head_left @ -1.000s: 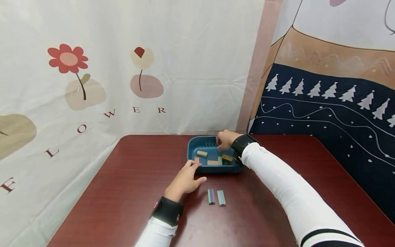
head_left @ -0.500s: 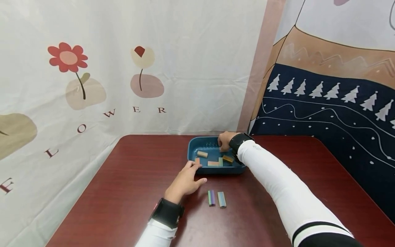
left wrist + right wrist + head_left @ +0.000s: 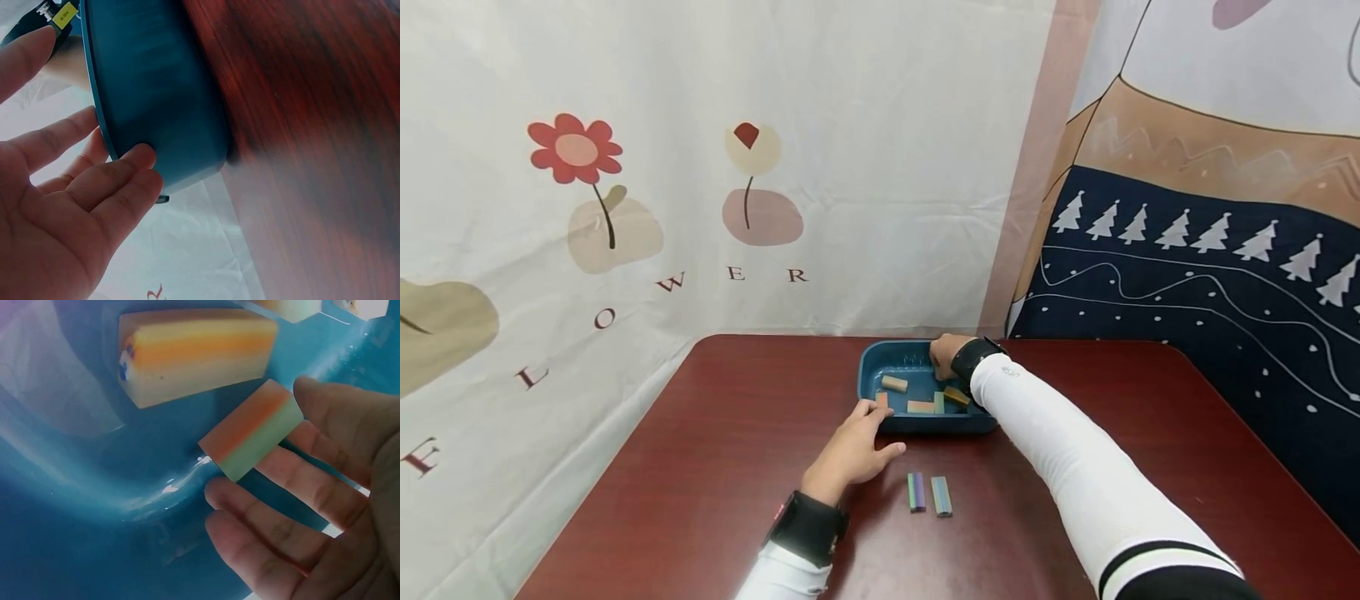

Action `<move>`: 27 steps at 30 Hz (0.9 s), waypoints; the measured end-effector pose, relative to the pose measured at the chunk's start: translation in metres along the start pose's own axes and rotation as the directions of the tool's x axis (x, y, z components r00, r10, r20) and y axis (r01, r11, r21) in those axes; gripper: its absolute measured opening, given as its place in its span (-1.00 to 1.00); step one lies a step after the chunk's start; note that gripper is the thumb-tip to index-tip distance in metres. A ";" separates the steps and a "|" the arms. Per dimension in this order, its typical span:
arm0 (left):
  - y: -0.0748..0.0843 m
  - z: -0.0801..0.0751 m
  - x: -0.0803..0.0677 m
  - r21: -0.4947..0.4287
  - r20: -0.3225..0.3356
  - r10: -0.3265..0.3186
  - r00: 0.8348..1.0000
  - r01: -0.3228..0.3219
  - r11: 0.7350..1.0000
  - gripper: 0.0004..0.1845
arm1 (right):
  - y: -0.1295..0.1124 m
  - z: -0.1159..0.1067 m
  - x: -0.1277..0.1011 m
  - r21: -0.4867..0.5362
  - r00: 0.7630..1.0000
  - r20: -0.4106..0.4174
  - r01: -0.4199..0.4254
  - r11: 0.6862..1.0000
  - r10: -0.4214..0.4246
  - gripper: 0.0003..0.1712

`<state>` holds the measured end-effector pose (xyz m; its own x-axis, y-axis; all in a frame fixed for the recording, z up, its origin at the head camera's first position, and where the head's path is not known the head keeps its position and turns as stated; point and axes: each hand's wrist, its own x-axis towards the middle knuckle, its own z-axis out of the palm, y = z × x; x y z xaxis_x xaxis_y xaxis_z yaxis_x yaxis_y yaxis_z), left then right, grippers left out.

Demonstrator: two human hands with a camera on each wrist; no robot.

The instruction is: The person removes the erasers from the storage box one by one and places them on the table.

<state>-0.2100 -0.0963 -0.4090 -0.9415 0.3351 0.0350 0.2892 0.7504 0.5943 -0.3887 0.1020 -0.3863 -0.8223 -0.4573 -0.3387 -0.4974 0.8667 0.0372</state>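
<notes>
Tray (image 3: 880, 367), blue and deep, sits at the far side of the red bench (image 3: 715, 467), and small blocks lie inside it. Left hand (image 3: 850, 450) rests flat against the near left corner with relaxed fingers, holding nothing. Right hand (image 3: 945, 357) reaches into the far right corner and pinches a little orange and green block (image 3: 250, 428) at its fingertips. That block points slantwise away from the palm. Two blocks (image 3: 928, 493) lie side by side nearer the person.

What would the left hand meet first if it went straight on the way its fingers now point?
The left hand already has its fingers against the blue tray at its near left wall, so it would probably push that wall first.
</notes>
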 end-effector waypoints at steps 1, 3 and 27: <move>0.000 0.000 0.000 0.002 0.001 0.000 1.000 0.000 1.000 -0.38 | 0.000 0.001 0.000 -0.006 1.000 -0.007 -0.002 1.000 0.002 -0.85; 0.001 0.000 0.000 0.005 -0.001 0.003 1.000 -0.003 1.000 -0.39 | -0.001 0.002 0.001 -0.018 1.000 -0.019 0.000 1.000 -0.001 -0.79; 0.001 0.003 -0.001 0.007 -0.012 -0.002 1.000 0.002 1.000 -0.39 | 0.004 0.012 0.002 -0.043 0.984 -0.123 0.122 0.992 -0.126 -0.80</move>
<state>-0.2082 -0.0946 -0.4105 -0.9442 0.3266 0.0437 0.2884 0.7550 0.5890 -0.3892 0.1070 -0.3982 -0.7805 -0.5842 -0.2226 -0.6054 0.7951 0.0362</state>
